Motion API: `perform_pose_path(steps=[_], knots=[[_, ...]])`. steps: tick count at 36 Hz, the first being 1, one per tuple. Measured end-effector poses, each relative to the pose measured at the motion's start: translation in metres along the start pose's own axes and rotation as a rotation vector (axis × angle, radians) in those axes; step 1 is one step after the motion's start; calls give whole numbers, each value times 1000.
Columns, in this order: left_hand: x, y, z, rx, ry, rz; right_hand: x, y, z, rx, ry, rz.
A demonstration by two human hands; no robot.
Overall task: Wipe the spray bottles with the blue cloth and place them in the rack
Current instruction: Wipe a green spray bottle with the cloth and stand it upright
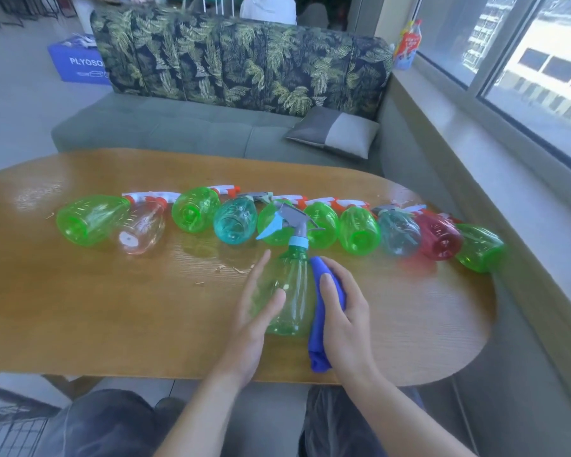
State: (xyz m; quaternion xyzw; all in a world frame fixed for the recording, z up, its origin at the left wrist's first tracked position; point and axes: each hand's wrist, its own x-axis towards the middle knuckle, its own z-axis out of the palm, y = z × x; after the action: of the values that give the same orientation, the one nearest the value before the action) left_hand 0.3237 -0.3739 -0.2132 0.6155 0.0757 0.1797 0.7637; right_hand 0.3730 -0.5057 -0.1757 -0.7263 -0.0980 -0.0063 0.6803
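Note:
A clear green spray bottle (294, 291) with a grey trigger head stands upright near the table's front edge. My left hand (257, 315) lies against its left side with straight fingers and the thumb across the front. My right hand (343, 311) grips the blue cloth (318, 344) and presses it against the bottle's right side. Behind them, several spray bottles lie on their sides in a row: green ones (89, 221), a clear one (142, 230), teal ones (234, 219) and a red one (440, 239).
The wooden table (112, 308) has a rounded right end and small crumbs near its middle. A grey sofa with a leaf-print back (238, 61) and a cushion (333, 131) stands behind. A window sill (495, 153) runs along the right. No rack shows in view.

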Motion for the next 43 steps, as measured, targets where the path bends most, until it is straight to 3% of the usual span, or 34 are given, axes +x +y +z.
perform_pose_path(steps=[11,20,28,35,37,40,43], knots=[[2,-1,2,110,-14,20,20,-9,-6,-144,-12,-182],[6,-4,3,93,33,23,39,5,7,-523,-99,-325],[5,-7,-3,11,46,-40,10,23,-5,-535,-256,-691],[3,-3,-3,83,38,-5,3,23,-29,-744,-457,-1002],[4,-5,-4,64,33,-19,8,18,-30,-689,-427,-972],[4,-6,-2,58,11,-22,22,4,-21,-534,-249,-747],[4,-4,3,81,-6,-2,40,-7,-6,-542,-140,-525]])
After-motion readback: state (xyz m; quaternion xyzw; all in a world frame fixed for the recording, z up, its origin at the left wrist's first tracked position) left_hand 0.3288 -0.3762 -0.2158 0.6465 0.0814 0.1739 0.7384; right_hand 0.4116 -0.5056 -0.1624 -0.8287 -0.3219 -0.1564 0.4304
